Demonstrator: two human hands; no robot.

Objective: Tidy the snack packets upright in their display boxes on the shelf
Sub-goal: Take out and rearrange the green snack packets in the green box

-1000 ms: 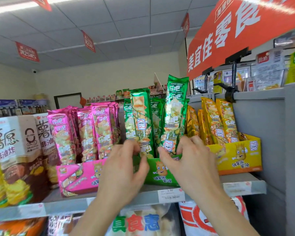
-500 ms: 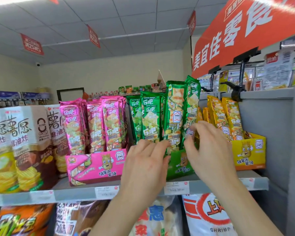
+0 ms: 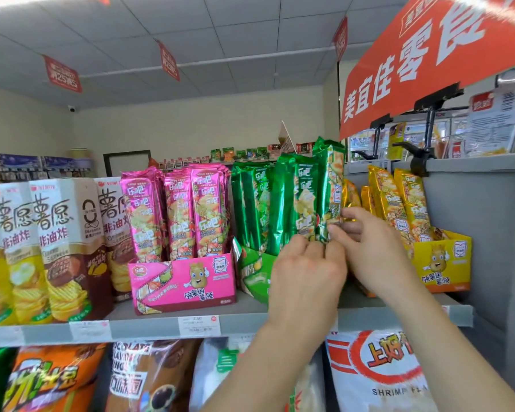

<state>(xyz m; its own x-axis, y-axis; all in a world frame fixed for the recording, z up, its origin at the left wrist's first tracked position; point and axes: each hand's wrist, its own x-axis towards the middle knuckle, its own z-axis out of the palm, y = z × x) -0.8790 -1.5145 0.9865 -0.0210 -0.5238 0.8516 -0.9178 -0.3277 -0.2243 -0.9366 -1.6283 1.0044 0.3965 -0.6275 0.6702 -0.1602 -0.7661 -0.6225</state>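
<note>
Tall green snack packets [image 3: 283, 203] stand in a green display box [image 3: 254, 275] at the middle of the shelf. My left hand [image 3: 306, 272] pinches the lower ends of the front green packets. My right hand [image 3: 369, 245] grips the rightmost green packet [image 3: 329, 185], which stands higher than the others. Pink packets [image 3: 179, 209] stand upright in a pink box [image 3: 185, 281] to the left. Yellow packets [image 3: 399, 200] lean in a yellow box [image 3: 443, 263] to the right. My hands hide most of the green box.
Chip cartons [image 3: 51, 248] fill the shelf's left end. A grey shelf wall [image 3: 488, 221] closes the right side, with a clamp [image 3: 419, 159] holding an orange sign [image 3: 428, 55] overhead. Large snack bags [image 3: 375, 370] hang below the shelf edge [image 3: 161, 325].
Both hands have risen from the green box's front to the packets. The right hand has gathered the rightmost green packets together; the view has shifted right.
</note>
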